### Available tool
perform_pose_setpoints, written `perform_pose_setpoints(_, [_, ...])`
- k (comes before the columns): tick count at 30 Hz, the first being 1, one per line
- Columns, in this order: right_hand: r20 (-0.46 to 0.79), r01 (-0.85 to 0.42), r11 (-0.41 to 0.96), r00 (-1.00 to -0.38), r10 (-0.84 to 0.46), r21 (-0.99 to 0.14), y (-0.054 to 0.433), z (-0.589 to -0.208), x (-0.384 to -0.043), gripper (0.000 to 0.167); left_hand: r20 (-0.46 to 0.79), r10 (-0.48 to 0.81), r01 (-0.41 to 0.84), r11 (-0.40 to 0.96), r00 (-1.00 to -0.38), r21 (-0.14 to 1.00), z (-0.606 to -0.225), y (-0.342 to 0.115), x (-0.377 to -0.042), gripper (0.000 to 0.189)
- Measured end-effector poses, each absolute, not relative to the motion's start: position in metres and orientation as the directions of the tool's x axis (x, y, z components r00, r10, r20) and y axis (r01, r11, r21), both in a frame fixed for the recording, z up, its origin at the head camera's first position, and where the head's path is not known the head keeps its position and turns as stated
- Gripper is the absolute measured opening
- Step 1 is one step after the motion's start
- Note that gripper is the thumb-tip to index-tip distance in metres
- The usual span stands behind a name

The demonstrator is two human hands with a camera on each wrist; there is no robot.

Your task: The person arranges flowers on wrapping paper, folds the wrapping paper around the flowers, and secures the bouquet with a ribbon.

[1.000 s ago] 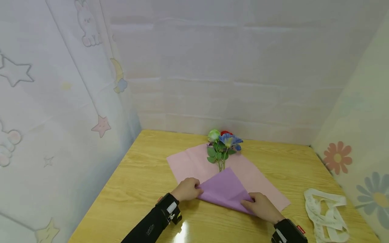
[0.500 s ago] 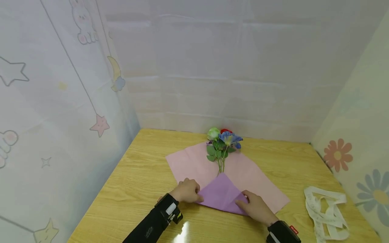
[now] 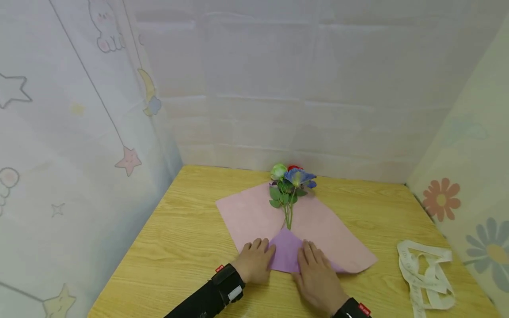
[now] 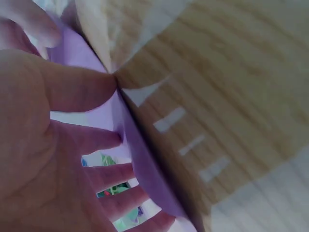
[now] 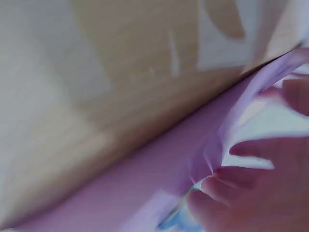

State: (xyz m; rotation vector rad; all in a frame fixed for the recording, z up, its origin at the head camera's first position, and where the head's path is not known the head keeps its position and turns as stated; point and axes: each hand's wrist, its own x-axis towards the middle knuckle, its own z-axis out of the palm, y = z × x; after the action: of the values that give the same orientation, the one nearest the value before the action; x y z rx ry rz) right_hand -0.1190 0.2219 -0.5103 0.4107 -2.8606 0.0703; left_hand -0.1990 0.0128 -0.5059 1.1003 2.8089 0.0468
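Observation:
A sheet of wrapping paper, pink inside (image 3: 254,216) and purple outside, lies on the table with its near corner folded up as a purple flap (image 3: 285,251). Artificial flowers rest on it, with a green bloom (image 3: 278,171), a blue bloom (image 3: 299,176) and a partly hidden red one (image 3: 294,167). The flap's tip meets the lower stems (image 3: 289,218). My left hand (image 3: 254,260) presses the flap's left side with extended fingers. Flat on its right side lies my right hand (image 3: 318,276). Both wrist views show the purple folded edge (image 4: 149,169) beside the fingers.
A loose heap of white printed ribbon (image 3: 431,279) lies at the right of the wooden table (image 3: 191,221). Patterned cloth hangs along the left, back and right sides. Black straps with cameras sit on both wrists.
Both hands have gone from gripping the fold's edge to lying on the flap, the right one moving left. The visible flap is smaller and its tip sits lower on the stems.

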Motion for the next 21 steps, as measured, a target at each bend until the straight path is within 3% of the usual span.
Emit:
perform_pose_setpoints(6, [0.163,-0.269,0.961,-0.953,-0.256,-0.060,0.204,-0.516,-0.105,0.068,-0.100,0.656,0.654,0.755,-0.748,0.051,-0.506,0.017,-0.192,0.058])
perform_pose_setpoints(10, [0.020,-0.253,0.948,-0.967,-0.254,-0.193,0.204,-0.525,-0.105,0.072,-0.001,0.628,0.628,0.778,-0.778,0.001,-0.516,0.025,-0.190,0.055])
perform_pose_setpoints(13, [-0.023,-0.247,0.941,-0.965,-0.259,-0.232,0.207,-0.532,-0.106,0.077,0.060,0.609,0.605,0.793,-0.791,-0.071,-0.527,0.029,-0.191,0.055])
perform_pose_setpoints(21, [-0.101,-0.212,0.949,-0.965,-0.241,-0.234,0.209,-0.520,-0.102,0.082,0.003,0.578,0.571,0.807,-0.816,-0.149,-0.519,0.031,-0.183,0.057])
